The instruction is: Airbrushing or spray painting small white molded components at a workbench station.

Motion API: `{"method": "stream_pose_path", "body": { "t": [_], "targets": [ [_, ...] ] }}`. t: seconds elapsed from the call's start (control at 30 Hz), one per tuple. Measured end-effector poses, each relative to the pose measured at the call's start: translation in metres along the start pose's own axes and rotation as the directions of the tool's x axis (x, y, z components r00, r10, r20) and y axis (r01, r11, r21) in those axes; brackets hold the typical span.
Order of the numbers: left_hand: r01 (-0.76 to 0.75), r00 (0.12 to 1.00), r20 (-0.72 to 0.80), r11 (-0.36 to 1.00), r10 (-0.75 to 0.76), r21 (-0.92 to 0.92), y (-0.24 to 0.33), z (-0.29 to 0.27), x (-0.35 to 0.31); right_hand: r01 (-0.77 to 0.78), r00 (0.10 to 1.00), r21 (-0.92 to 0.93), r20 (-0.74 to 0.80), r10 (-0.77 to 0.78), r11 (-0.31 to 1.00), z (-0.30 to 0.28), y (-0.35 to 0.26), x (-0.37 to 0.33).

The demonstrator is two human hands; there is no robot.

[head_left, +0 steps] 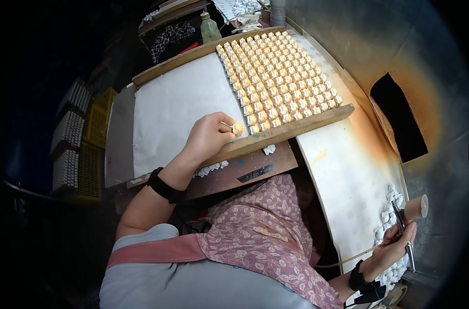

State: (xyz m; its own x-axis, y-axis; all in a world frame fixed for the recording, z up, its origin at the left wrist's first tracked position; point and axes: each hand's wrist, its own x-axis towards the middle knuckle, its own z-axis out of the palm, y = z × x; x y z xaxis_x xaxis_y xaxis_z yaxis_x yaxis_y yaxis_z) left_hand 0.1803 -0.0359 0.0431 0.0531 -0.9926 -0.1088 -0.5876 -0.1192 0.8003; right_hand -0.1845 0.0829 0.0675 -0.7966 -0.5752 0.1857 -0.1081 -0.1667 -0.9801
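Observation:
My left hand (pixel 206 136) pinches a small yellow-and-white figurine (pixel 238 129) between thumb and fingers, just above the white paper (pixel 180 100) lining a wood-edged tray (pixel 309 122). Right beside it, many matching figurines (pixel 275 77) stand in close rows on the tray's right half. At the lower right, my right hand (pixel 393 248) is closed around a metal airbrush (pixel 409 252). A tan cup (pixel 416 207) sits on the airbrush, and a thin hose (pixel 347 261) runs from near that hand.
White unpainted pieces (pixel 391 206) lie heaped on the board (pixel 342 180) at my right, below a dark opening (pixel 399 118) in an orange-stained panel. Yellow crates (pixel 98 121) and racks of white pieces (pixel 67 131) stand at left. A greenish bottle (pixel 209 28) is behind the tray.

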Motion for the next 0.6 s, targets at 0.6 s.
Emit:
{"method": "stream_pose_path", "body": {
  "t": [0.6],
  "targets": [
    [0.133, 0.99, -0.018, 0.981, -0.137, -0.142, 0.026, -0.049, -0.004, -0.156, 0.987, 0.057, -0.032, 0.158, 0.986, -0.01, 0.013, 0.006]
  ]
}}
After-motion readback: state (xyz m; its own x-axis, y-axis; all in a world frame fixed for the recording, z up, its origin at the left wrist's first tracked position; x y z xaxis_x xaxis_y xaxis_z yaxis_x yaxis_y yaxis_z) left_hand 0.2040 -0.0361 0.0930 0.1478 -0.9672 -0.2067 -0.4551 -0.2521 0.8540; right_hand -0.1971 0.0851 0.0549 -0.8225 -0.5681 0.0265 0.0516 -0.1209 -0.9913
